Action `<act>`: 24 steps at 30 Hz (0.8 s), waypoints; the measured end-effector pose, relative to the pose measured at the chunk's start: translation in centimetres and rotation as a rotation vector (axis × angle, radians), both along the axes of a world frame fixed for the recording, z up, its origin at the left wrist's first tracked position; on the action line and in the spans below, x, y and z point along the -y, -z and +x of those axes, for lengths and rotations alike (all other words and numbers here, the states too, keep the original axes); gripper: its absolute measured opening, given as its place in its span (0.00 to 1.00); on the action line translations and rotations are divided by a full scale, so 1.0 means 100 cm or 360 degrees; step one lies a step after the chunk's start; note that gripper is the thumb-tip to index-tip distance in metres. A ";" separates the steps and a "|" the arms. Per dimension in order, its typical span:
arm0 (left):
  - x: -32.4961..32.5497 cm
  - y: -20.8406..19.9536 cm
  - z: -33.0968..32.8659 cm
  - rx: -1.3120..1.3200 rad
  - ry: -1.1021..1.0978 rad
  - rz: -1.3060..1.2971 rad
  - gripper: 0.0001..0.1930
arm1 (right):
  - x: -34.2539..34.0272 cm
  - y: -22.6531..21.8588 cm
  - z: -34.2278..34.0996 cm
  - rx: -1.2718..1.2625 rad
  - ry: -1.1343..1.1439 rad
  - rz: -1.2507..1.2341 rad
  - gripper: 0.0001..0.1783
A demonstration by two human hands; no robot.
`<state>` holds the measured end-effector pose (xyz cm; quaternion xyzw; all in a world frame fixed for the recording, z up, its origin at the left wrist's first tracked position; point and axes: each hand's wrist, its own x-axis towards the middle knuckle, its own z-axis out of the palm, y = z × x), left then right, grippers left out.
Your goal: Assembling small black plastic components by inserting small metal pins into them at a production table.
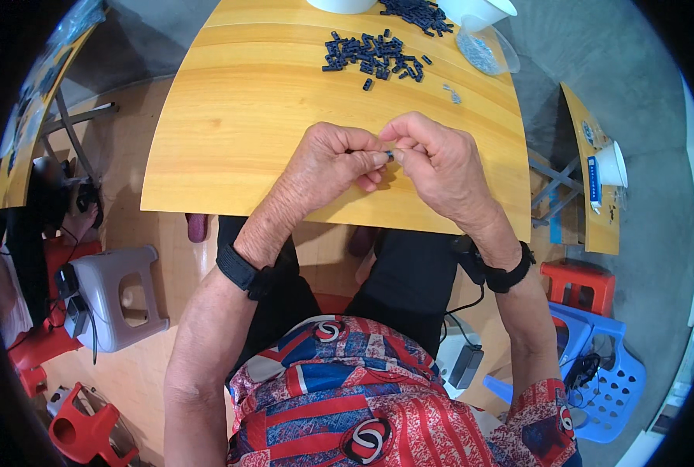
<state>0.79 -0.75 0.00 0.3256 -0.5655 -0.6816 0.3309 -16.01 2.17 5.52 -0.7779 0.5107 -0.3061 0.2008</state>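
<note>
Above the front part of the wooden table, my left hand point(333, 165) pinches a small dark piece point(390, 155) between thumb and fingers. My right hand point(438, 165) meets it there, its thumb and forefinger closed at the piece's other end; whether a tiny part sits between them is too small to make out. Beyond my hands lies a loose pile of small black plastic blocks point(374, 56). A few tiny pale, clear pieces point(452, 95) rest on the table to the right of that pile.
At the far edge are a second black pile point(417, 14), white tubs point(478, 11) and a clear bag of small pale parts point(481, 53). A side table point(596, 204) with a white container stands right. A blue plastic chair point(608, 373) and a grey stool point(121, 296) flank me. Another person sits far left.
</note>
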 end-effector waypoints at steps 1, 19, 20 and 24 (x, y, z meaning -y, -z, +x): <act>0.000 0.000 0.000 -0.0021 0.0005 0.0008 0.07 | 0.000 0.001 0.000 -0.0011 -0.0022 -0.0048 0.08; -0.001 0.000 -0.002 -0.0050 -0.0011 -0.0002 0.08 | 0.005 0.008 -0.013 0.0628 0.0048 0.0578 0.07; -0.001 0.000 -0.001 -0.0050 -0.0011 -0.0001 0.08 | 0.004 0.008 -0.012 0.0628 0.0048 0.0579 0.07; -0.001 0.000 -0.001 0.0005 0.0031 -0.0061 0.09 | 0.001 0.003 -0.007 0.0236 0.0063 0.0352 0.08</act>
